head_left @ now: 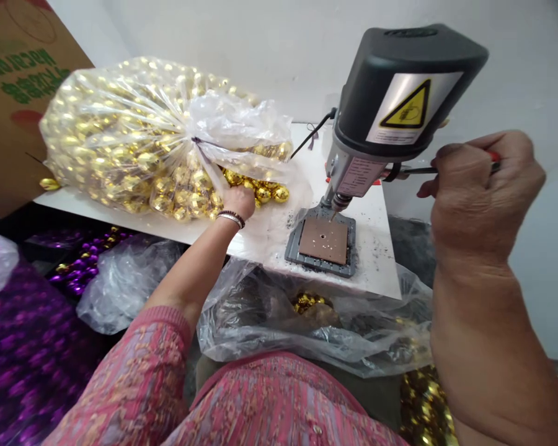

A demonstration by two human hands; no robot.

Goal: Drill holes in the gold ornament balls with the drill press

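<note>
My left hand (239,201) is at the mouth of a clear plastic bag (232,118) full of shiny gold balls (181,201). Its fingers are hidden behind the back of the hand, among the loose balls, so their grip does not show. My right hand (486,192) is closed round the feed lever (421,170) of a small drill press (400,87). A red tip shows between its fingers. Under the drill bit (333,217), a brown square plate (323,238) with a small hole lies on the grey base (295,251).
The drill press stands on a white table (381,266) scattered with dark shavings. An open clear bag (255,334) with gold balls hangs below the front edge. At left are a cardboard box (13,124) and a bag of purple balls (28,359). A black cord (309,133) runs behind.
</note>
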